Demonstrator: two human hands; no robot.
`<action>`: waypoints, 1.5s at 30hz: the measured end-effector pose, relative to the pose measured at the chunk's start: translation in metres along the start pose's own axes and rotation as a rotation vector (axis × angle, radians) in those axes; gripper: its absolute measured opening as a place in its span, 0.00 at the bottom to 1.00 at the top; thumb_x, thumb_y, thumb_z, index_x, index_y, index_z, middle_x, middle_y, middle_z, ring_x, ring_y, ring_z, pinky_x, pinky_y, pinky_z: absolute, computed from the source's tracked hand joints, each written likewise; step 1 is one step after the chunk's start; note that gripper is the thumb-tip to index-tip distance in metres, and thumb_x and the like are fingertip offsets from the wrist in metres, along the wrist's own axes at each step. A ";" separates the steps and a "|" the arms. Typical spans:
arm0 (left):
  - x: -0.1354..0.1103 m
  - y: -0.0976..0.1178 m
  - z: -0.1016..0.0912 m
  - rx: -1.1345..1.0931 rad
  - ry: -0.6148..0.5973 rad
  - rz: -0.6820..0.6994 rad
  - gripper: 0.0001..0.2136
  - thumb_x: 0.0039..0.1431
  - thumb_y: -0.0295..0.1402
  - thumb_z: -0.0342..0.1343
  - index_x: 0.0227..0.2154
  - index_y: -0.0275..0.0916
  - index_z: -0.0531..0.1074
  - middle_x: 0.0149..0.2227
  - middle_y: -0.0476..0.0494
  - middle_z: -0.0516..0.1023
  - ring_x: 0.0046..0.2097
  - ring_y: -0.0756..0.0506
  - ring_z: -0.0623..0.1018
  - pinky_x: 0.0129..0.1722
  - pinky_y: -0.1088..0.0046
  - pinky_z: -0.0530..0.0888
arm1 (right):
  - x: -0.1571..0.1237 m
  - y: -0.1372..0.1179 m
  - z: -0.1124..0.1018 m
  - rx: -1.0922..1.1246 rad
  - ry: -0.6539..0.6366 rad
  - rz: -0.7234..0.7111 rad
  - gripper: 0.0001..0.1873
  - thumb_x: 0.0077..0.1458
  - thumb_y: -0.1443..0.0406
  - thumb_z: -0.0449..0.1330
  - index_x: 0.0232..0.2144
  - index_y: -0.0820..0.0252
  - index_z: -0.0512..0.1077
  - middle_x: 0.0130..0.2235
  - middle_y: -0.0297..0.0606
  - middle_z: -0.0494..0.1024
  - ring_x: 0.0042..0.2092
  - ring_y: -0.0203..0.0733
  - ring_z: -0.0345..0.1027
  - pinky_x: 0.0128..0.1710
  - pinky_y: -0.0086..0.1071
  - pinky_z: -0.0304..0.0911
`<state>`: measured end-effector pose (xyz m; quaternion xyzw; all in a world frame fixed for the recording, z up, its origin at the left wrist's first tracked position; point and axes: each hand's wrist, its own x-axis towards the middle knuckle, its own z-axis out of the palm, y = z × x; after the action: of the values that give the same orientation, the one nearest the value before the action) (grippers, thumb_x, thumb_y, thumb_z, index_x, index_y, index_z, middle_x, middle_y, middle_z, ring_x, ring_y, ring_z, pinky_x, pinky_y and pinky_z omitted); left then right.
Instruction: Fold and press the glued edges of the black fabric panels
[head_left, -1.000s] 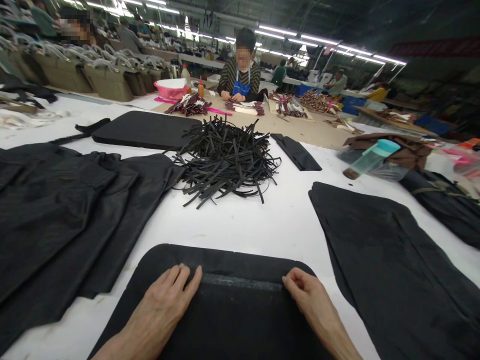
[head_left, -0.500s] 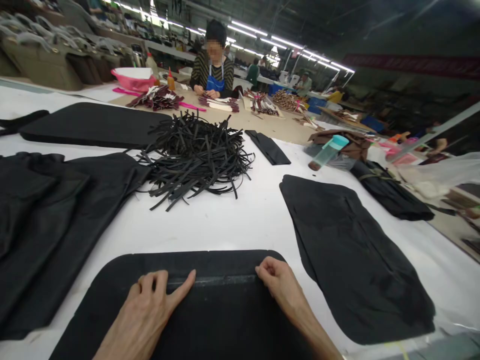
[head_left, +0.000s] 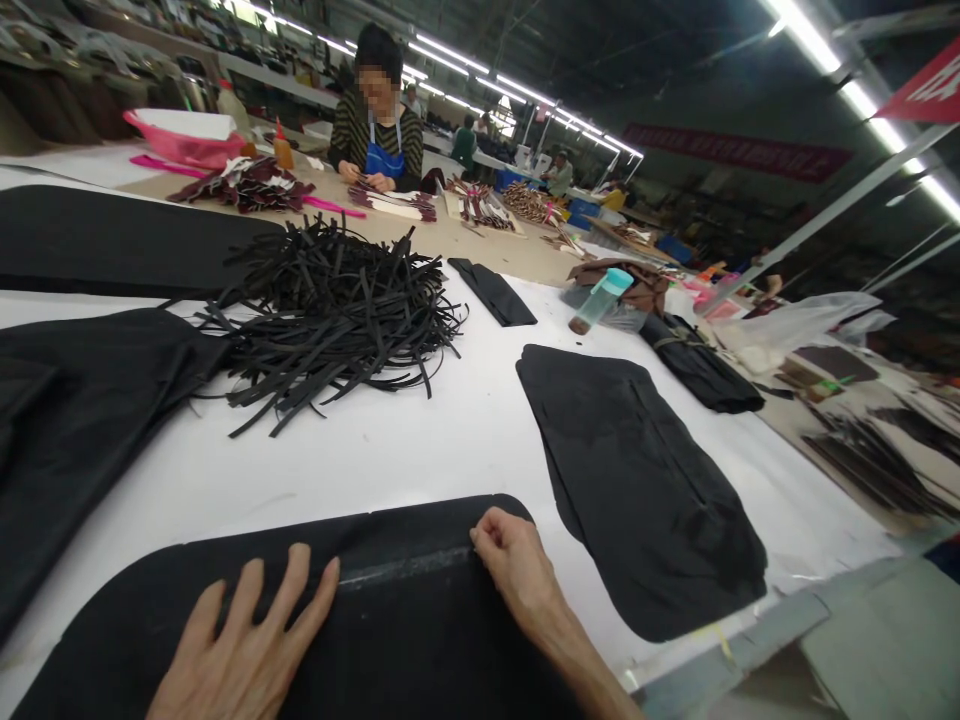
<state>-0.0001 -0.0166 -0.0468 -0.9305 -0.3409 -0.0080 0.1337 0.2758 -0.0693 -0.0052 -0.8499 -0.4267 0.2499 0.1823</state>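
Note:
A black panel with rounded corners (head_left: 390, 640) lies on the white table right before me, a grey strip (head_left: 405, 566) running across its upper part. My left hand (head_left: 240, 650) rests flat on the panel with fingers spread, just left of the strip. At the strip's right end, my right hand (head_left: 510, 560) is curled, fingertips pinched at the panel's fold.
A heap of black strips (head_left: 330, 310) sits mid-table. Black fabric stacks lie at left (head_left: 82, 410) and right (head_left: 637, 480). A teal-capped bottle (head_left: 596, 300) lies beyond. A person in a striped top (head_left: 375, 140) works across the table. The table edge (head_left: 720, 640) runs at lower right.
The view has swung right. My left hand went from fingertips pressed at the strip to lying flat with fingers spread. The right hand stays pinched at the strip's right end.

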 end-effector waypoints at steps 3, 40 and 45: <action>0.005 0.006 0.003 -0.057 0.060 0.033 0.24 0.52 0.20 0.43 0.52 0.40 0.68 0.56 0.36 0.67 0.56 0.32 0.64 0.54 0.47 0.62 | -0.001 0.001 0.003 -0.018 0.025 -0.030 0.12 0.54 0.64 0.51 0.19 0.58 0.59 0.20 0.27 0.62 0.24 0.33 0.55 0.22 0.28 0.43; 0.061 0.049 -0.047 0.314 -0.128 0.067 0.43 0.49 0.14 0.47 0.59 0.62 0.38 0.26 0.44 0.73 0.23 0.41 0.74 0.21 0.70 0.67 | -0.007 0.005 -0.004 -0.548 0.296 -0.204 0.03 0.58 0.67 0.55 0.30 0.56 0.65 0.29 0.34 0.73 0.30 0.44 0.69 0.26 0.32 0.54; 0.057 0.049 -0.039 0.213 -0.044 0.018 0.43 0.48 0.14 0.46 0.60 0.63 0.38 0.26 0.47 0.71 0.24 0.43 0.74 0.22 0.70 0.69 | -0.025 0.003 0.012 -0.411 0.319 -0.638 0.12 0.53 0.77 0.52 0.36 0.57 0.68 0.38 0.38 0.72 0.40 0.43 0.66 0.39 0.33 0.61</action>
<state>0.0778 -0.0264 -0.0155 -0.9141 -0.3343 0.0500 0.2242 0.2578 -0.0906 -0.0094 -0.7217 -0.6763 -0.0446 0.1408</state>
